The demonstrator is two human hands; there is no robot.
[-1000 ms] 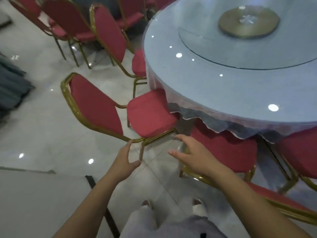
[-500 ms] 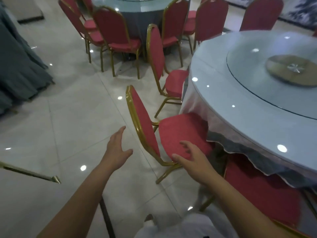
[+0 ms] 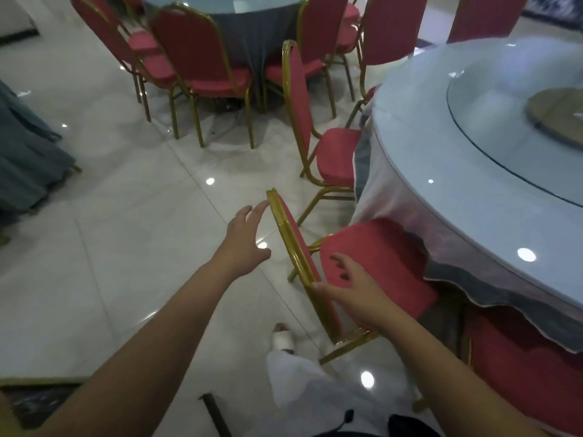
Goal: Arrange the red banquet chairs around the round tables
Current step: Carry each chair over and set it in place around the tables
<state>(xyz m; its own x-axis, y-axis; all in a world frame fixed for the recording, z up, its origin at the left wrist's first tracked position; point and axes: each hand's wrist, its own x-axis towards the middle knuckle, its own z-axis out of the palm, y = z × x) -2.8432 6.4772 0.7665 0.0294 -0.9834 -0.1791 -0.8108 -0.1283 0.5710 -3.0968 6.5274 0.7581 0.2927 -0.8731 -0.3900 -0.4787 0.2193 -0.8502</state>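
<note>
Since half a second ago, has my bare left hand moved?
Yes. The left hand moved right, toward the round glass-topped table, nearly reaching the gold-framed red chair's backrest.

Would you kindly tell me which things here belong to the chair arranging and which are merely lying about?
Job: nearest red chair, left hand near its backrest top, right hand at its backrest edge, round table, neighbouring red chair.
Lying about: grey draped cloth at left, dark bar on floor.
</note>
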